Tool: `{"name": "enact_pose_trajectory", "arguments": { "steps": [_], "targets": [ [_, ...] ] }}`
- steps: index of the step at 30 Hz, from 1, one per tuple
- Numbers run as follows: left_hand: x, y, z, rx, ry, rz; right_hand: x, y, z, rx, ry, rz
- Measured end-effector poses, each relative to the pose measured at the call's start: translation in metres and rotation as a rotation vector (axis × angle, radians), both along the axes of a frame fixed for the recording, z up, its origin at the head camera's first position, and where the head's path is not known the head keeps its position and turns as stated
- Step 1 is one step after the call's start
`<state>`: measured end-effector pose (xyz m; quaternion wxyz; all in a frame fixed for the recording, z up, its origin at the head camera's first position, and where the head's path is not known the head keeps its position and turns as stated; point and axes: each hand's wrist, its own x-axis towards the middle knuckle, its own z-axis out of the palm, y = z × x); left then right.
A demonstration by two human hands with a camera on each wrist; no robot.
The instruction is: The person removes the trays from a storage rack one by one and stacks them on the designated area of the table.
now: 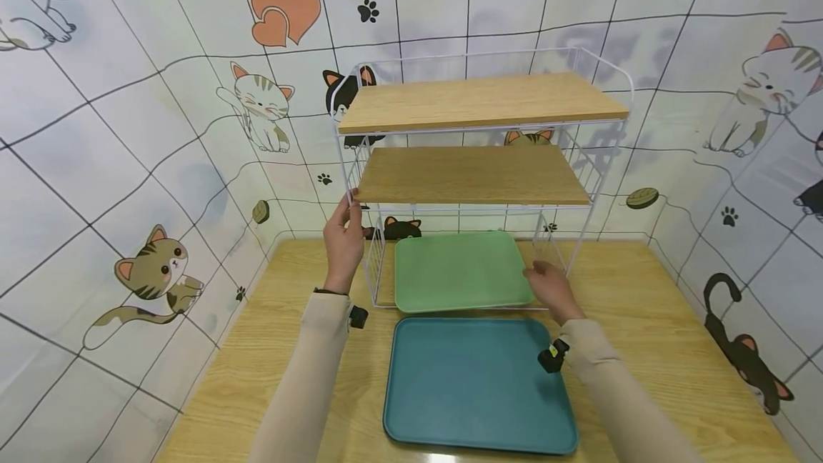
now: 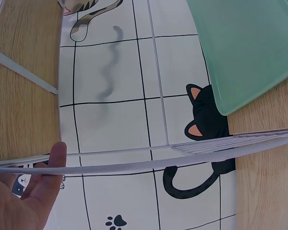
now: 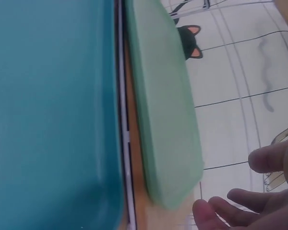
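A white wire shelf rack (image 1: 594,202) with two wooden boards stands at the back of the table. My left hand (image 1: 343,238) grips its left front post at the middle board (image 1: 472,173), thumb in front and fingers behind, as the left wrist view shows. Under that board, a green tray (image 1: 459,274) lies within the rack's bottom level. My right hand (image 1: 554,290) is beside the tray's right end; in the right wrist view its fingers (image 3: 247,199) are spread and apart from the tray. A blue tray (image 1: 479,384) lies flat in front of the rack.
The upper wooden board (image 1: 482,100) has a wire guard rail around its back and sides. Walls with a cat-patterned covering (image 1: 437,13) close in the wooden table (image 1: 624,299) at the back and both sides. A black wrist camera (image 1: 553,357) sits over the blue tray's right edge.
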<state>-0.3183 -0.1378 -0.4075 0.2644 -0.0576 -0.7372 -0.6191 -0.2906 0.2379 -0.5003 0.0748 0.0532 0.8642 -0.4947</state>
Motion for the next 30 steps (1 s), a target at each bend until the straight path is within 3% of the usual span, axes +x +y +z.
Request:
{"name": "enact_pose_trajectory", "arguments": {
  "steps": [9, 16, 22, 26, 30],
  "targets": [
    [0.0, 0.0, 0.0, -0.01, -0.008, 0.008, -0.003, -0.002, -0.013, 0.04, -0.017, 0.057],
    [0.0, -0.002, 0.0, -0.008, 0.006, 0.008, -0.009, -0.01, -0.016, 0.233, 0.059, 0.041],
    [0.001, -0.002, 0.0, 0.0, -0.009, -0.001, -0.016, -0.009, -0.03, 0.368, 0.145, 0.015],
    [0.0, -0.001, -0.001, 0.003, -0.008, -0.001, -0.016, -0.005, -0.036, 0.394, 0.199, 0.009],
    [0.001, -0.001, -0.002, 0.006, -0.004, -0.005, -0.017, -0.002, -0.036, 0.367, 0.182, 0.01]
  ]
}}
